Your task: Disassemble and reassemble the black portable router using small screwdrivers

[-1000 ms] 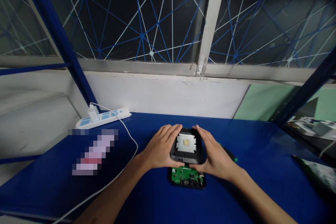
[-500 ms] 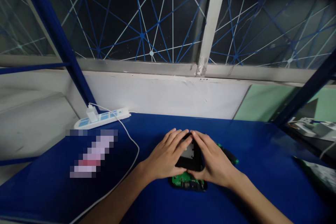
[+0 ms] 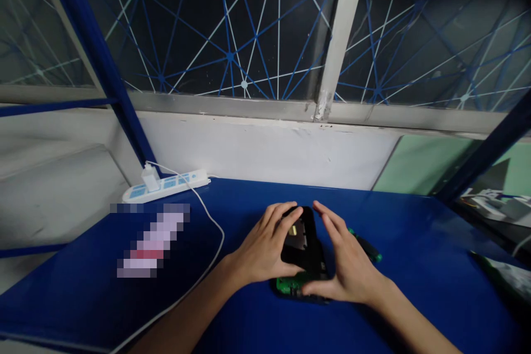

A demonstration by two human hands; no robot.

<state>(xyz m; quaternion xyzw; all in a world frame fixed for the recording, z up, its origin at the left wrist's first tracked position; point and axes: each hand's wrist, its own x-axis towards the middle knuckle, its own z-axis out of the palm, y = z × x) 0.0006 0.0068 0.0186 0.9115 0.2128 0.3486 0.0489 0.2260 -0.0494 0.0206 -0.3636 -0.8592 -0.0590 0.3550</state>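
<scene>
Black cover, between hands (left one gripping)

The left hand and right hand are bare, like both slim forearms.

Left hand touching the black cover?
Touching: the head view shows the left hand on the black cover, fingers over its face, thumb along its lower edge.

The one view comes from the person's head, above the near side of the table, facing forward and down. It sits near enough that the left hand and right hand fall below mid-height, forearms entering from the bottom. Beyond, it takes in the wall and, across the top, the window.
</scene>
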